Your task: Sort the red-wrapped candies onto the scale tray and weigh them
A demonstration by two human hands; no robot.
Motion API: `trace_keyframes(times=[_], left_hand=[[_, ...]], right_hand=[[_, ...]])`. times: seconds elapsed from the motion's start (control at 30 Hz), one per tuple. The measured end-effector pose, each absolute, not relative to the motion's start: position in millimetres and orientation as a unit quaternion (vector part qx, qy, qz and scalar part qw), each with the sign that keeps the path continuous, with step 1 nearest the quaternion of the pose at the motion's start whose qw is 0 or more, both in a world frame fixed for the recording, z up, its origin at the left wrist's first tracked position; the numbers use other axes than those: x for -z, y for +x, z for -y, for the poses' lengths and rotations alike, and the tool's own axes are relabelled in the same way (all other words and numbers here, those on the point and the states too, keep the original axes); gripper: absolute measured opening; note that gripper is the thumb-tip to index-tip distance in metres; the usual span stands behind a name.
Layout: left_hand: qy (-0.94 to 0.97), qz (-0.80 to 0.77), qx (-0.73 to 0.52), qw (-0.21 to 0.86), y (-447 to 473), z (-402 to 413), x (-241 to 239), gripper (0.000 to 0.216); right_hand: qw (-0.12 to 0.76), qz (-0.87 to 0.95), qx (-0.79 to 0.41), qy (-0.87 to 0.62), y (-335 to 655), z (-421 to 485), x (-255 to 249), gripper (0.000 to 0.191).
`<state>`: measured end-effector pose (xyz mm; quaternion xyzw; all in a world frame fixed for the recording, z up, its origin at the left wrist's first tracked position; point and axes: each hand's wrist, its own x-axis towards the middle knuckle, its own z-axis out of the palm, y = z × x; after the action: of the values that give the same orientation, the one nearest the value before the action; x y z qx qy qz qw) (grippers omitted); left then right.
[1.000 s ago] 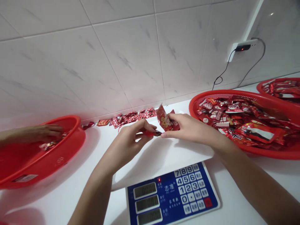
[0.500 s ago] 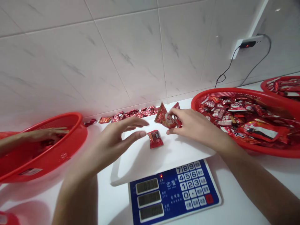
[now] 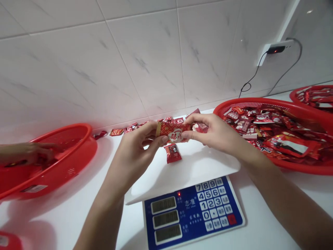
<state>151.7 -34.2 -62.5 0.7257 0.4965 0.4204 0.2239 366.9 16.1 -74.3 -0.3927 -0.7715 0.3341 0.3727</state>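
Between my two hands, above the weighing scale's white pan [image 3: 197, 166], is a red and gold candy packet [image 3: 174, 133]. My left hand [image 3: 140, 146] pinches its left end between thumb and fingers. With thumb and fingertips, my right hand [image 3: 208, 128] grips its right end. Another red packet [image 3: 199, 125] shows at the right fingers, partly hidden by them. A small dark red wrapped candy [image 3: 172, 153] lies on the pan just below. Nearer to me is the scale's blue panel [image 3: 191, 211] with keys and displays.
A red basket of wrapped candies [image 3: 270, 135] stands at right, another red basket [image 3: 312, 99] behind it. At left, another person's hand [image 3: 39, 152] reaches into a red basket [image 3: 85, 142]. Loose candies [image 3: 117, 132] line the tiled wall. A charger [image 3: 276, 50] is plugged in above.
My left hand has moved right and closed on the packet's left end. The packet has turned from a pointed shape to lie lengthwise between both hands.
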Motion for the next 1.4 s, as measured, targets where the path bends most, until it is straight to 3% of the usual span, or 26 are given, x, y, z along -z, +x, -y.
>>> trace_keyframes(times=[0.2, 0.53, 0.7, 0.9, 1.1, 1.17, 1.3, 1.4], left_hand=[[0.739, -0.507, -0.41, 0.168, 152.5, 34.7, 65.2, 0.006], [0.737, -0.493, -0.435, 0.156, 151.3, 33.3, 65.4, 0.003], [0.726, -0.487, -0.465, 0.138, 149.4, 33.8, 65.6, 0.003], [0.734, -0.399, -0.549, 0.033, 154.3, 35.8, 68.5, 0.024], [0.829, -0.395, -0.392, -0.06, 146.2, 29.2, 66.3, 0.027], [0.825, -0.415, -0.384, -0.006, 142.9, 26.7, 65.9, 0.026], [0.706, -0.463, -0.496, 0.201, 143.3, 25.3, 67.1, 0.007], [0.691, -0.473, -0.459, 0.296, 145.8, 25.2, 69.9, 0.02]], right_hand=[[0.372, 0.782, -0.29, -0.408, 364.1, -10.8, 71.8, 0.007], [0.396, 0.765, -0.332, -0.385, 363.2, -15.3, 77.1, 0.007], [0.382, 0.73, -0.399, -0.402, 368.3, -18.9, 77.0, 0.032], [0.3, 0.703, -0.543, -0.348, 373.4, -25.8, 74.7, 0.067], [0.343, 0.7, -0.547, -0.305, 369.3, -27.1, 78.0, 0.042], [0.353, 0.708, -0.526, -0.313, 369.4, -27.9, 78.8, 0.035], [0.356, 0.707, -0.516, -0.326, 368.1, -27.2, 77.4, 0.026], [0.35, 0.711, -0.51, -0.334, 365.2, -24.8, 76.0, 0.024]])
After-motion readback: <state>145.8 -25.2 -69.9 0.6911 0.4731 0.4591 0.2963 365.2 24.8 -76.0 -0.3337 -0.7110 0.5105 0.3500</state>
